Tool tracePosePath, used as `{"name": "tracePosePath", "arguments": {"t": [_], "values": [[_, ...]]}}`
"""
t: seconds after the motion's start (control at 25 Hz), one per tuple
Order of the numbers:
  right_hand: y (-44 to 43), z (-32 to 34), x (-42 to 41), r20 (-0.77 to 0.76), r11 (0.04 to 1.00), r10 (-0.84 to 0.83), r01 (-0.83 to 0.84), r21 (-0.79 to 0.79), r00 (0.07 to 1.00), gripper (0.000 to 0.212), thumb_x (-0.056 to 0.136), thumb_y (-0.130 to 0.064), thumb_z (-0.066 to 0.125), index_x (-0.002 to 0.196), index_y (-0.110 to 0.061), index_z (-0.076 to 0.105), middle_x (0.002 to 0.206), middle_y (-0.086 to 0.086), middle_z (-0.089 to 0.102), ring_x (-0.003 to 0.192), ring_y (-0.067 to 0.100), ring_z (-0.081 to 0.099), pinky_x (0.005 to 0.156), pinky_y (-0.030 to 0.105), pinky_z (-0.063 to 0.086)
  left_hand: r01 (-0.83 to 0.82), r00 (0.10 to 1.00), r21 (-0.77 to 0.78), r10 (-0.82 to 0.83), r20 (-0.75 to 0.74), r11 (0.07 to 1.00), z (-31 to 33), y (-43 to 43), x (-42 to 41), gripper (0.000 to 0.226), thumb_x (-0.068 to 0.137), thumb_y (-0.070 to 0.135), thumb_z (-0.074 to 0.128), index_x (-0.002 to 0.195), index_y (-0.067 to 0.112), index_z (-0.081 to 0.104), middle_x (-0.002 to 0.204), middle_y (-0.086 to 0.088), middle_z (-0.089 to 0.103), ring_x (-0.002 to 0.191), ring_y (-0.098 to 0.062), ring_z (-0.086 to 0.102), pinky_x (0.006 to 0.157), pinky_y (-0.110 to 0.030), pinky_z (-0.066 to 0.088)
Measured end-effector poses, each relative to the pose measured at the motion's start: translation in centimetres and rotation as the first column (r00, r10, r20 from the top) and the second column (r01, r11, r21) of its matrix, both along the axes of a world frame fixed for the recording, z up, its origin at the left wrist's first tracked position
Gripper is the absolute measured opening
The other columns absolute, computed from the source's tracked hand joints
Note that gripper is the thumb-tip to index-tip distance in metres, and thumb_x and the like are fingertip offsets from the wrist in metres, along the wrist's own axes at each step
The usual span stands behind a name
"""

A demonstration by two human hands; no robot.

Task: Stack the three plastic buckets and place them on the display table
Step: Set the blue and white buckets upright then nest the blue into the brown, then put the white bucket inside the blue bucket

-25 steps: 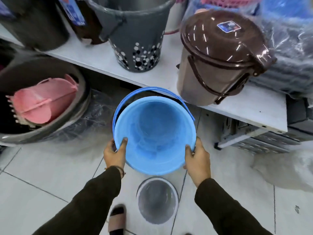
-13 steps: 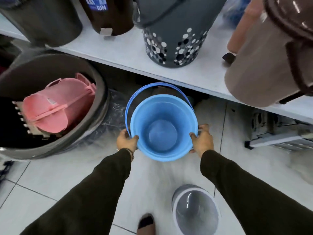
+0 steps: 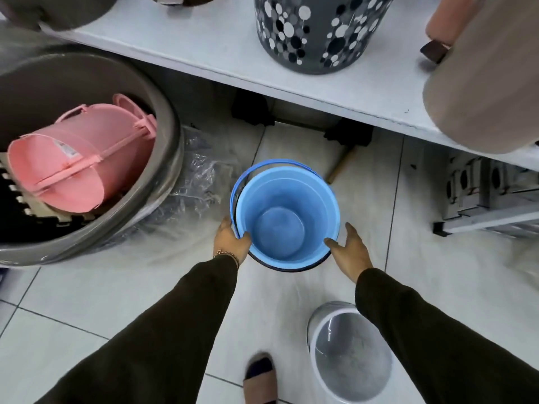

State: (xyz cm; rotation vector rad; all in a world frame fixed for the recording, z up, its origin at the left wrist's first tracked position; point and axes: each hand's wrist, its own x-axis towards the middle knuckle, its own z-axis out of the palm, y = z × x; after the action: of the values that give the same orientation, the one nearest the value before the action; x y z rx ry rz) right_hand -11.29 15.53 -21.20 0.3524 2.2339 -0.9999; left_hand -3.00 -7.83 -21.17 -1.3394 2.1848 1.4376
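A light blue bucket (image 3: 287,217) with a blue handle folded to its far side stands upright low over the tiled floor. A dark rim (image 3: 291,269) shows just under its near edge, like another bucket around it. My left hand (image 3: 232,239) grips the blue rim at the left, thumb over the edge. My right hand (image 3: 350,250) has its thumb on the rim at the right and its fingers spread along the outside. A grey bucket with a white rim (image 3: 351,357) stands on the floor near my right forearm. The white display table (image 3: 204,48) runs across the top.
A large grey tub (image 3: 163,158) at the left holds a pink bucket (image 3: 78,164), with crumpled clear plastic (image 3: 192,182) beside it. A spotted grey bin (image 3: 318,30) and a beige bin (image 3: 484,83) stand on the table. A metal rack (image 3: 490,199) sits at the right. My sandalled foot (image 3: 259,377) is below.
The blue bucket has gone down and away from me toward the floor under the table edge. A dark rim now shows beneath it. My right hand's fingers have loosened.
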Motion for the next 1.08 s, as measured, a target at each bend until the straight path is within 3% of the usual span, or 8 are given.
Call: {"name": "tracePosePath", "arguments": {"t": [0.16,0.4,0.48,0.64,0.72,0.84,0.96,1.08], "values": [[2.6,2.1,1.4,-0.036,0.998,0.051,-0.050,0.026,0.998,0.078,0.095,-0.033,0.059,0.157,-0.017,0.015,0.166,0.005,0.017,0.150,0.026,0.025,0.121,0.038,0.025,0.199,0.968,-0.115,-0.214,-0.134,0.973,2.3,3.0,1.7,0.059,0.088,0.011,0.062,0.144,0.013,0.044,0.152,-0.009,0.043,0.142,-0.027,0.039,0.119,-0.034,0.031],[10.5,1.7,7.2,0.079,0.998,-0.045,0.042,0.039,0.996,0.072,0.096,-0.030,0.057,0.155,-0.010,0.021,0.162,0.012,0.025,0.146,0.031,0.033,0.118,0.035,0.027,0.151,0.952,0.023,-0.139,-0.272,0.988,3.2,11.3,5.9,0.031,0.087,0.007,0.064,0.112,0.024,0.064,0.123,0.000,0.067,0.100,-0.017,0.066,0.091,-0.020,0.052],[14.1,-0.5,10.5,0.124,0.995,-0.048,0.036,0.097,0.991,0.072,0.096,-0.024,0.059,0.155,-0.007,0.021,0.162,0.015,0.025,0.146,0.032,0.033,0.117,0.035,0.029,0.175,0.969,0.112,-0.150,-0.197,0.978,0.7,14.6,8.6,0.026,0.087,0.010,0.066,0.110,0.024,0.065,0.115,0.004,0.068,0.106,-0.020,0.066,0.089,-0.025,0.050],[20.2,-6.4,18.2,0.165,0.972,-0.140,0.103,0.213,0.976,0.081,0.091,-0.018,0.064,0.156,-0.006,0.017,0.163,0.016,0.021,0.145,0.035,0.033,0.115,0.039,0.033,0.276,0.939,0.184,-0.305,0.158,0.943,-7.1,20.1,14.9,0.059,0.092,0.031,0.062,0.145,0.015,0.044,0.151,-0.008,0.047,0.140,-0.028,0.044,0.115,-0.032,0.035],[21.9,-9.6,21.7,0.228,0.954,-0.281,0.246,0.172,0.932,0.075,0.089,-0.019,0.067,0.149,-0.002,0.025,0.151,0.021,0.041,0.124,0.037,0.053,0.100,0.038,0.045,0.216,0.920,0.274,-0.289,0.265,0.937,-10.4,22.4,17.3,0.072,0.094,0.037,0.059,0.152,0.007,0.030,0.158,-0.013,0.036,0.146,-0.029,0.036,0.117,-0.033,0.028],[22.3,-12.7,24.6,0.406,0.859,-0.472,0.511,0.013,0.782,0.048,0.092,-0.013,0.061,0.134,-0.005,0.037,0.131,0.026,0.055,0.090,0.039,0.065,0.072,0.043,0.057,0.118,0.947,0.301,-0.198,0.251,0.946,-13.2,24.3,18.2,0.037,0.091,0.025,0.062,0.122,0.003,0.060,0.121,-0.016,0.063,0.108,-0.030,0.059,0.096,-0.035,0.047],[22.5,-12.6,24.9,0.227,0.838,-0.519,0.543,-0.058,0.824,0.033,0.090,0.001,0.047,0.122,-0.005,0.046,0.122,0.022,0.056,0.092,0.046,0.067,0.049,0.034,0.060,0.131,0.969,0.248,-0.177,0.171,0.960,-12.7,25.0,17.5,0.026,0.083,0.011,0.063,0.108,0.008,0.068,0.103,-0.010,0.067,0.085,-0.024,0.058,0.069,-0.024,0.049],[23.3,-8.4,23.4,-0.035,0.879,-0.467,0.459,-0.126,0.884,0.020,0.093,-0.001,0.043,0.110,-0.010,0.044,0.115,0.015,0.054,0.088,0.038,0.065,0.042,0.021,0.056,0.001,1.000,0.363,0.001,-0.004,0.932,-8.5,25.6,16.1,0.045,0.080,0.000,0.067,0.124,0.009,0.062,0.122,-0.008,0.065,0.109,-0.025,0.064,0.091,-0.038,0.057]]}}
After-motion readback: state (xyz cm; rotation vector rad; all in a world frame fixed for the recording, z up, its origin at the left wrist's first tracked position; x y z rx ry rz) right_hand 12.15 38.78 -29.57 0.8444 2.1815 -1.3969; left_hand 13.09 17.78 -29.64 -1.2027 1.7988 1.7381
